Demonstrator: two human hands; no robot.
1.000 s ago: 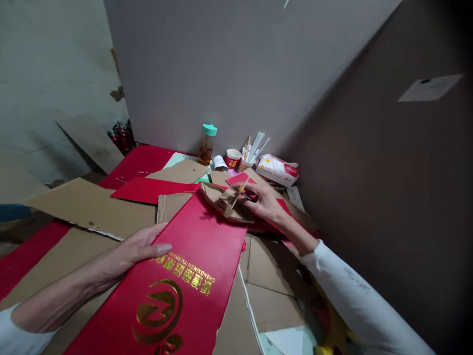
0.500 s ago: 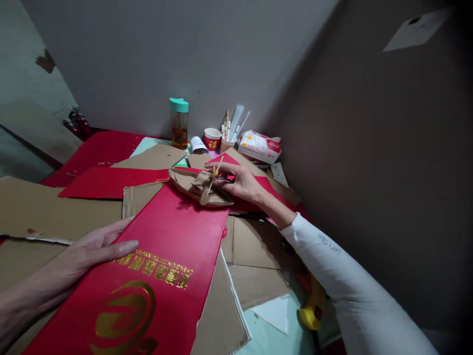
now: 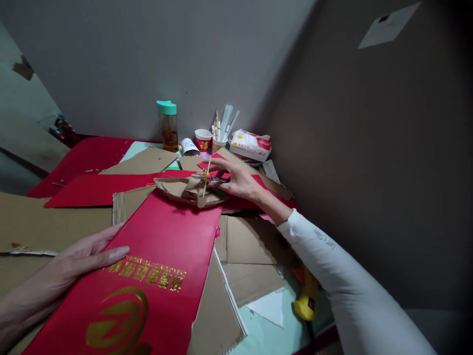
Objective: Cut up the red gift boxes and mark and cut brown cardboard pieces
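Note:
My left hand (image 3: 90, 254) grips the left edge of a long red board (image 3: 168, 229) with gold print, thumb on top and fingers mostly hidden beneath. On the board's far end rests a small cardboard boat (image 3: 172, 188). A thin wooden stick (image 3: 206, 183) with a flat cardboard paddle at its lower end stands tilted at the boat, with a small yellow piece partway up it. My right hand (image 3: 238, 180) is closed on a slim dark metal tool (image 3: 219, 179), its tip reaching the stick; its exact kind is unclear.
Cardboard sheets (image 3: 251, 241) and red pieces lie around the board. Behind stand a teal-lidded bottle (image 3: 169, 129), a red paper cup (image 3: 203, 140), a cup of sticks (image 3: 219, 144) and a tissue pack (image 3: 250, 144). A yellow-handled tool (image 3: 306, 303) sits at right, under my right forearm.
The view has shifted slightly, moving most things leftward. The metal tool now lies level across the stick near the yellow piece. My left hand keeps its hold on the board.

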